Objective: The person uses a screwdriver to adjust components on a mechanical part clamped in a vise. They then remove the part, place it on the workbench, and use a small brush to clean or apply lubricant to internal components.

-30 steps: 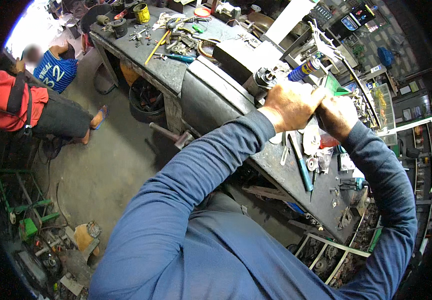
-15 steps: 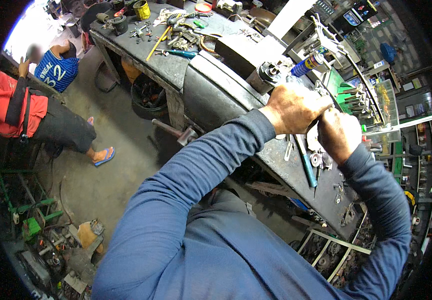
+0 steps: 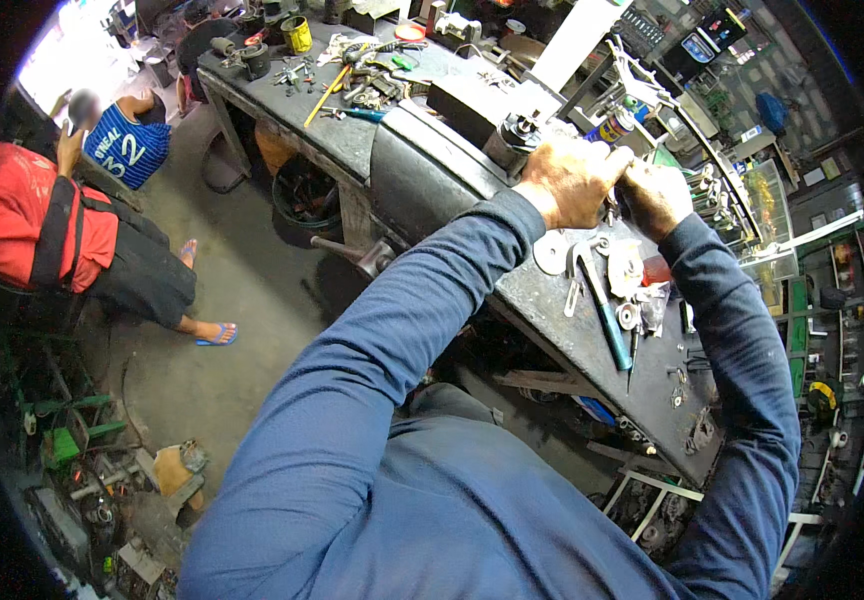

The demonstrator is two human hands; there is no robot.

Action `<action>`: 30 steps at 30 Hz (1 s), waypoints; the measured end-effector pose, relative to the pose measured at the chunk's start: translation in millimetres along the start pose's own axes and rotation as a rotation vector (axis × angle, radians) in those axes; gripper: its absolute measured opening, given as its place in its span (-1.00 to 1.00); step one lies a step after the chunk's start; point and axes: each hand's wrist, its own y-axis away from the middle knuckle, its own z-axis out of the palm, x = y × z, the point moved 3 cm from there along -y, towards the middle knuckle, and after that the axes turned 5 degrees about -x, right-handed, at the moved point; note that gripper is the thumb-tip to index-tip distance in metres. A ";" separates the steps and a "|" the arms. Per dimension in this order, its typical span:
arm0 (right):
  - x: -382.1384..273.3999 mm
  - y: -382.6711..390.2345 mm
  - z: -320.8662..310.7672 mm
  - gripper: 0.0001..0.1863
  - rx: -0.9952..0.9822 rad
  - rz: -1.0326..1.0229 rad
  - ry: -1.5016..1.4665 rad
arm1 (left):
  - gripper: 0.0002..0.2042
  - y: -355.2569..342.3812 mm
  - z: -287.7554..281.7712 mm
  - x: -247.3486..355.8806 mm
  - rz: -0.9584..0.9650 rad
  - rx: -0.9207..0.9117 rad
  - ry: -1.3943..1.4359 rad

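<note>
Reaching over the dark counter (image 3: 342,150), I have a yellow tin (image 3: 297,35) standing toward its far left end, then a dark metal cylinder (image 3: 510,145) just beside my left hand (image 3: 574,185). Below that hand lie a white disc (image 3: 546,258) and a teal-handled tool (image 3: 609,325); behind it is a blue-and-yellow spray can (image 3: 607,130). My right hand (image 3: 658,198) meets the left, fingers of both bent inward, tips hidden: I cannot tell whether they grip anything.
</note>
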 end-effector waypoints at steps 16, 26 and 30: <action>-69.7 21.8 -36.2 -0.92 -0.181 0.209 -0.136 | -0.63 21.6 -8.4 4.5 0.067 -0.017 -0.053; -19.6 -2.1 -20.2 -0.86 -0.204 -0.041 -0.139 | -0.52 8.3 -3.2 -1.6 -0.075 -0.029 -0.093; -9.2 -36.5 -24.1 -0.80 -0.134 -0.170 -0.029 | -0.51 8.4 -9.2 -11.9 -0.151 0.123 -0.155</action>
